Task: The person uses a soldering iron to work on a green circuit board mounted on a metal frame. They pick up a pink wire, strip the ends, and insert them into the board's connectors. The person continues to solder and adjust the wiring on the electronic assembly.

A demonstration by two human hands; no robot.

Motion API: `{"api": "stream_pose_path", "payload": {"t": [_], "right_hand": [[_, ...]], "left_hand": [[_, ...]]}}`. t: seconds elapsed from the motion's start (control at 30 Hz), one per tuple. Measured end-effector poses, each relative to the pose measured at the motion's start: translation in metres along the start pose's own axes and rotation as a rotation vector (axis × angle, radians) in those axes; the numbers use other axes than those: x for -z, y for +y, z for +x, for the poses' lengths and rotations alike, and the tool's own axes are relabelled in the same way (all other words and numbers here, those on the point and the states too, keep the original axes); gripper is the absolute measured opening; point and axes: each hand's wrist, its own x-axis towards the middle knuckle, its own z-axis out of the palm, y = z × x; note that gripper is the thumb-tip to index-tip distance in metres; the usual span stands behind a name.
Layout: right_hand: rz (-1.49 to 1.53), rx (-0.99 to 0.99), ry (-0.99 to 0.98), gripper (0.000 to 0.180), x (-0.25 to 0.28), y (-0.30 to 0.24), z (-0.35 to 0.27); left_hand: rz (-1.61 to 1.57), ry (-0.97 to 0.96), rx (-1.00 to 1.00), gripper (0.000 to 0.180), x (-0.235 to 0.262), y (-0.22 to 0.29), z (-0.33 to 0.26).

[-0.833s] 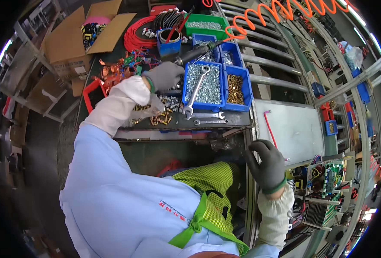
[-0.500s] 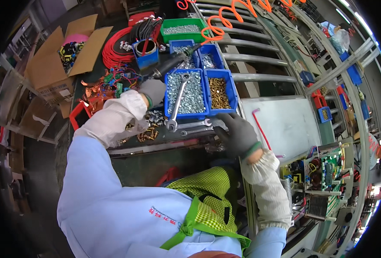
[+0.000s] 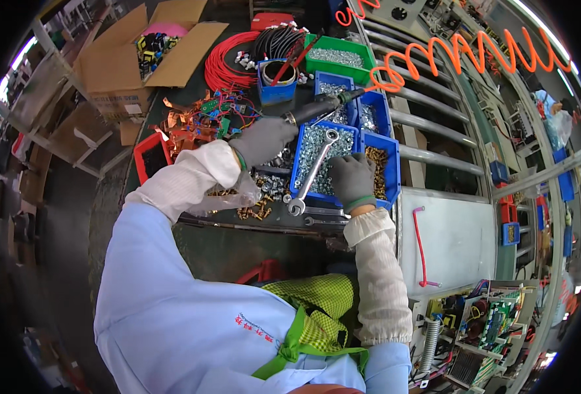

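Note:
My gloved left hand (image 3: 264, 141) is closed round the near end of a dark air screwdriver (image 3: 316, 109). The tool slants up to the right across the blue bins, and an orange coiled hose (image 3: 395, 75) meets its far end. My gloved right hand (image 3: 352, 178) reaches into a blue bin of silvery nuts (image 3: 313, 148), fingers curled down; what they pinch is hidden. Just left of it a combination wrench (image 3: 316, 169) lies slanted over that bin. Brass-coloured bolts (image 3: 375, 172) fill the bin to the right, partly covered by my right hand.
More wrenches (image 3: 326, 217) lie at the bench's front edge beside loose fittings (image 3: 264, 190). Behind are a green bin (image 3: 339, 58), red wire coils (image 3: 228, 59) and a cardboard box (image 3: 116, 82). To the right are a roller conveyor (image 3: 438, 125) and a pale panel (image 3: 457, 230) with a red cable (image 3: 418, 246).
My right hand has moved from in front of the bins into the bin of nuts. The view has shifted, so the bench appears further right. My left hand still grips the air screwdriver.

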Motion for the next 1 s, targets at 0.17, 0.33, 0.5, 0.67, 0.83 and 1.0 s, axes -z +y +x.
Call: {"api": "stream_pose_path", "payload": {"t": [0.17, 0.33, 0.5, 0.67, 0.83, 1.0], "right_hand": [[0.320, -0.113, 0.163, 0.015, 0.004, 0.007, 0.004], [0.283, -0.083, 0.200, 0.017, 0.007, 0.004, 0.009], [0.287, -0.082, 0.247, 0.018, 0.006, 0.003, 0.008], [0.463, -0.026, 0.365, 0.019, 0.035, -0.017, 0.017], [0.400, 0.144, 0.317, 0.026, 0.066, -0.051, 0.013], [0.547, -0.019, 0.349, 0.030, 0.102, -0.042, -0.031]], "left_hand": [[-1.853, -0.002, 0.695, 0.020, 0.017, 0.010, -0.003], [-2.281, -0.058, 0.649, 0.020, 0.003, 0.033, -0.003], [-2.269, -0.079, 0.715, 0.017, -0.013, 0.045, -0.005], [-2.232, -0.106, 0.727, 0.019, -0.012, 0.062, -0.004], [-2.310, -0.116, 0.645, 0.027, 0.000, 0.080, -0.007], [-2.113, -0.054, 0.779, 0.025, 0.040, 0.061, -0.043]]}}
